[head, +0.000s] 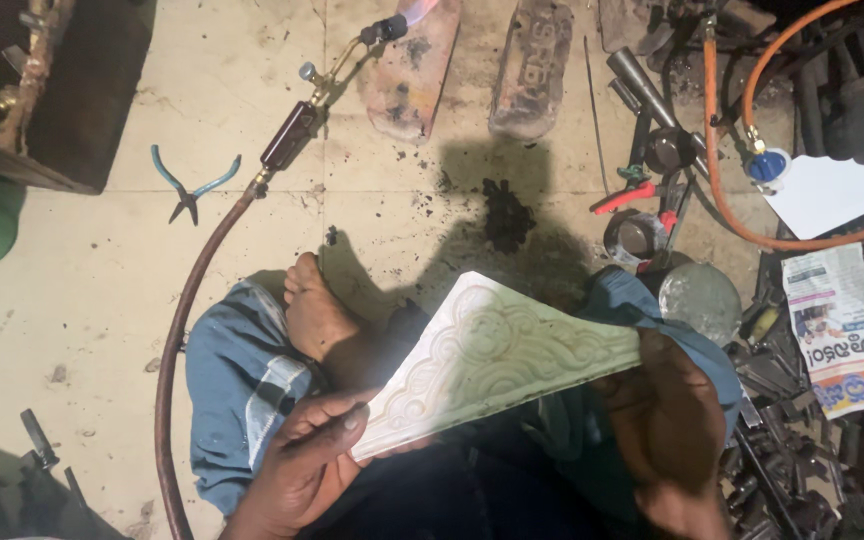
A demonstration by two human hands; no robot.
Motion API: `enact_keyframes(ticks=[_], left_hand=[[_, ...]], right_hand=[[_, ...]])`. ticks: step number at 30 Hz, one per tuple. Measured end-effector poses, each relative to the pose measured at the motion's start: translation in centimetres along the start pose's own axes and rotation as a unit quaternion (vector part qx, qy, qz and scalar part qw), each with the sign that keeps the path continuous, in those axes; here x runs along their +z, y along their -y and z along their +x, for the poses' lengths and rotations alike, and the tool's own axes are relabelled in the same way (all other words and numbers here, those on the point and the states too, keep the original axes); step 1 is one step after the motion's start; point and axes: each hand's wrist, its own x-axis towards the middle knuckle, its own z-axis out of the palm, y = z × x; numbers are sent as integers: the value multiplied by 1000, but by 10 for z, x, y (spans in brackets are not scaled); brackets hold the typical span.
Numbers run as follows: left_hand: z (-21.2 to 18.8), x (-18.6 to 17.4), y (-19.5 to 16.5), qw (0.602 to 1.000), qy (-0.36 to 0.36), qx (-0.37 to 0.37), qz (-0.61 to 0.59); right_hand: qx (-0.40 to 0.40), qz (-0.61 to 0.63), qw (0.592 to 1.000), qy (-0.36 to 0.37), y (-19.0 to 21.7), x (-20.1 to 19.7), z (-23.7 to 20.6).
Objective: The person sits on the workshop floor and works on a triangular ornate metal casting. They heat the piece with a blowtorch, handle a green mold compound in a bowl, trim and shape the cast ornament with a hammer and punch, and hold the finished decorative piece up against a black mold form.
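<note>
I sit cross-legged on the floor and hold a pale, wedge-shaped embossed metal sheet (497, 360) with scroll patterns over my lap. My left hand (302, 460) grips its lower left corner, thumb on top. My right hand (667, 420) supports the sheet's right end from underneath, palm up. My bare foot (314, 315) and blue trousers (232, 390) lie just left of the sheet.
A lit gas torch (337, 85) with a brown hose (177, 340) lies on the floor ahead, flame at a brick (414, 65). A second brick (532, 65) lies beside it. Blue-handled pliers (190, 190) lie left. Tools, an orange hose (717, 170), tins and newspaper (842, 325) crowd the right.
</note>
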Motion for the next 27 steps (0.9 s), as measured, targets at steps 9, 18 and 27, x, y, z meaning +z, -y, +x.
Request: enact_keyframes(ticks=[9, 18, 27], left_hand=[[1, 11, -5, 996, -5, -53, 74], [3, 19, -9, 996, 11, -62, 63], [7, 4, -9, 995, 37, -67, 57]], right_hand=[[58, 14, 998, 23, -7, -2, 4], [34, -49, 998, -24, -31, -17, 13], [70, -58, 996, -9, -25, -7, 10]])
